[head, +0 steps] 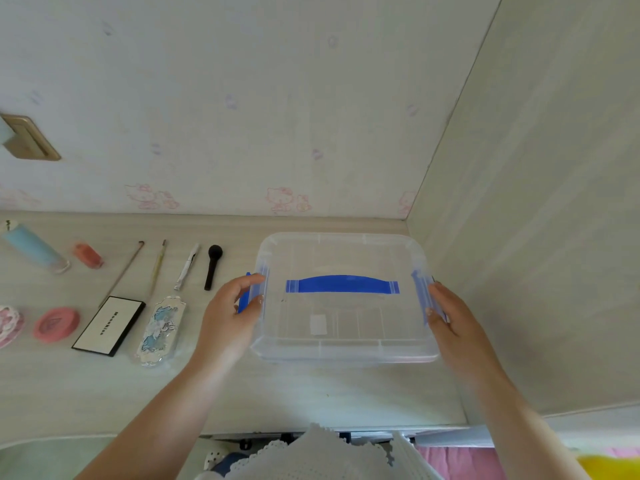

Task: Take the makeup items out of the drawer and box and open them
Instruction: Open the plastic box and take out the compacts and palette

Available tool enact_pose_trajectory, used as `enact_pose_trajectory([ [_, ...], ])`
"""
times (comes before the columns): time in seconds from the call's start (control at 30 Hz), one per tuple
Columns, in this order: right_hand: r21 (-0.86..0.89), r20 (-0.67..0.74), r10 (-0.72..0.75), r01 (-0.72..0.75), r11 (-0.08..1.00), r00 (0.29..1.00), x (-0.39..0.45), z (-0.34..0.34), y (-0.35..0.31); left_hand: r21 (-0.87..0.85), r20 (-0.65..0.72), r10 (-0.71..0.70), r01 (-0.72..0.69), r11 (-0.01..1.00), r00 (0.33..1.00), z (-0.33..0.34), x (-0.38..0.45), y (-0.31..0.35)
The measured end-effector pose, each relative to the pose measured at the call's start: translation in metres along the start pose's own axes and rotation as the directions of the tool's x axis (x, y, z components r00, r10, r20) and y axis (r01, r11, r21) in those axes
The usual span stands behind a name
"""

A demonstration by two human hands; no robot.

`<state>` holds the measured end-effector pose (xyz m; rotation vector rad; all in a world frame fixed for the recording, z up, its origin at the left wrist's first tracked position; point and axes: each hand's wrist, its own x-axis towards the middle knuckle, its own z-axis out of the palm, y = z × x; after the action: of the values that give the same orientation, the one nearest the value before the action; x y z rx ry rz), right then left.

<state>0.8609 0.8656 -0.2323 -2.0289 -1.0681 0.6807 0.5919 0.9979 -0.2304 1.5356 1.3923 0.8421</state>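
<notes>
White lace cloth lies nearest; box is gripped at its clips by left hand and right hand, brush and palette lying leftward

A clear plastic box with a royal-blue handle and blue side clips sits on a pale wood-grain desk, below white wallpaper printed with pink cartoon cats. Nearby lie a pale blue tube, a coral-pink round compact, a white palette edged in black, a silver case patterned in blue and white, and a black brush.
</notes>
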Motion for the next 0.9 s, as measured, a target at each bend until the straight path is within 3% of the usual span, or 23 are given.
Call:
enact_pose_trajectory([
  [0.13, -0.106, -0.057, -0.024, 0.018, 0.994, 0.998, 0.004, 0.001, 0.006, -0.013, -0.011, -0.017, 0.017, 1.000, 1.000, 0.002, 0.000, -0.002],
  [0.2, -0.107, -0.093, 0.000, -0.010, 0.994, 0.996, 0.004, 0.002, 0.009, -0.103, 0.007, -0.153, 0.153, 0.983, 0.988, 0.001, -0.002, -0.007],
  [0.27, 0.096, -0.079, 0.154, -0.146, 0.985, 0.985, 0.001, 0.003, 0.007, -0.210, 0.071, -0.288, 0.296, 0.932, 0.955, -0.001, -0.003, -0.010],
  [0.37, 0.417, 0.082, 0.358, -0.358, 0.835, 0.930, 0.000, 0.006, 0.010, -0.273, 0.203, -0.361, 0.407, 0.872, 0.910, 0.000, -0.005, -0.017],
  [0.47, 0.499, 0.125, 0.332, -0.348, 0.794, 0.935, -0.002, 0.009, 0.016, -0.233, 0.178, -0.286, 0.323, 0.917, 0.942, 0.000, -0.005, -0.018],
  [0.57, 0.459, -0.024, 0.309, -0.264, 0.848, 0.951, -0.002, 0.011, 0.017, -0.191, 0.061, -0.209, 0.217, 0.957, 0.976, 0.001, -0.006, -0.018],
  [0.77, 0.442, -0.061, 0.277, -0.223, 0.869, 0.959, -0.003, 0.010, 0.012, -0.288, 0.077, -0.246, 0.258, 0.922, 0.966, 0.011, -0.005, -0.019],
  [0.9, 0.426, -0.047, 0.220, -0.179, 0.887, 0.974, -0.004, 0.010, 0.010, -0.322, 0.044, -0.180, 0.185, 0.928, 0.983, 0.015, -0.007, -0.018],
])
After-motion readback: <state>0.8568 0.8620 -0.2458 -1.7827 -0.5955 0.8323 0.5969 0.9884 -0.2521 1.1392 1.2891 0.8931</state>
